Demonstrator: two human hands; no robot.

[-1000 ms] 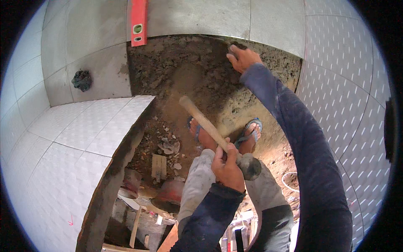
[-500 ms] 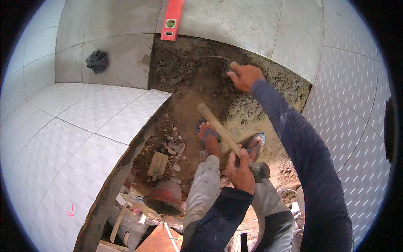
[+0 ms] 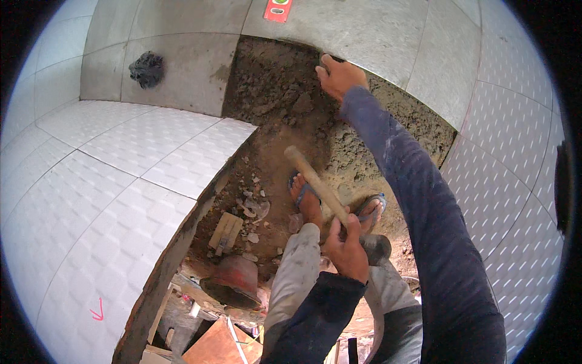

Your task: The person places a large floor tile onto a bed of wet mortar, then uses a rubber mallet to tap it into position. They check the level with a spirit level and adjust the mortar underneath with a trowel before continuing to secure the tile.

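Seen from the head camera, a worker in dark sleeves and pale, stained trousers grips a mallet [image 3: 320, 189] in the left hand [image 3: 347, 253], fingers wrapped around the wooden handle close to the dark, rounded head. The mallet slants in front of the worker's legs and sandalled feet [image 3: 305, 195], its handle end pointing up and to the left. The right hand [image 3: 343, 79] reaches to the far edge of a rough, dark bed of mortar [image 3: 262, 79], just beside the border of the grey tiles [image 3: 370, 27]. Its fingers are bent; whether they pinch anything cannot be told. On the grey tiles lie a red level [image 3: 277, 11], cut off by the upper edge of the view, and, farther left, a dark crumpled lump [image 3: 147, 70]. White textured tiles [image 3: 118, 194] cover the left side, with a small pink arrow drawn on one. Below the bed, a wooden block [image 3: 225, 232] lies amid rubble near a reddish bucket [image 3: 233, 280].
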